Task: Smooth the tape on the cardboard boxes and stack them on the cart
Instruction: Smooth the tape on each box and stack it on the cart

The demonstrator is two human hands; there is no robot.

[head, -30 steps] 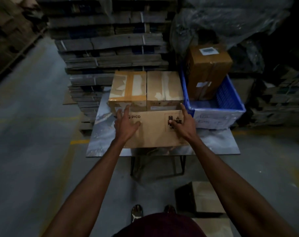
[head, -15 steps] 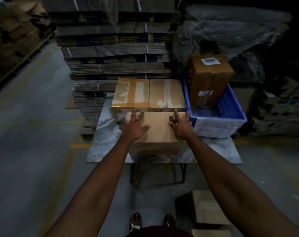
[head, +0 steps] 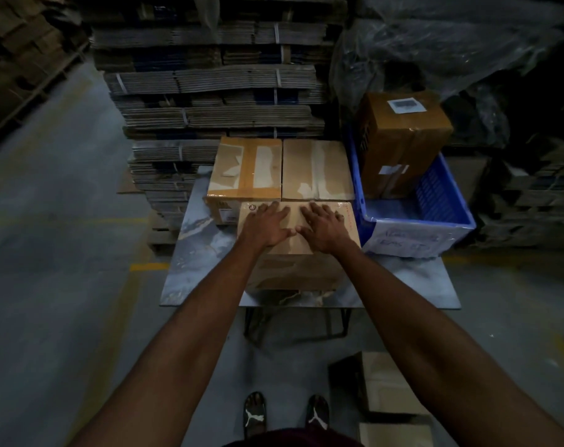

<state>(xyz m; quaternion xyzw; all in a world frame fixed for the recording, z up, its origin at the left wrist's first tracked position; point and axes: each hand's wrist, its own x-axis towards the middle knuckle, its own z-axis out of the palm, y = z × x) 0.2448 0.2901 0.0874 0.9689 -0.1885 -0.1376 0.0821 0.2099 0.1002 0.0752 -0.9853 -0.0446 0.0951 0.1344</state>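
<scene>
While both flat hands, left hand (head: pixel 267 225) and right hand (head: pixel 322 227), press the front box (head: pixel 293 269), smoothing proceeds; stacking likely follows.

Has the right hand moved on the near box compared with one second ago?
Yes. The right hand has slid inward from the edge beside the blue crate, toward the middle of the near box, next to the left hand.

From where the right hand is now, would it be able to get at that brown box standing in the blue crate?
Probably yes. The right hand lies flat on the front box, holding nothing. The tall brown box stands in the blue crate just to its right, open on top, with nothing in between.
</scene>
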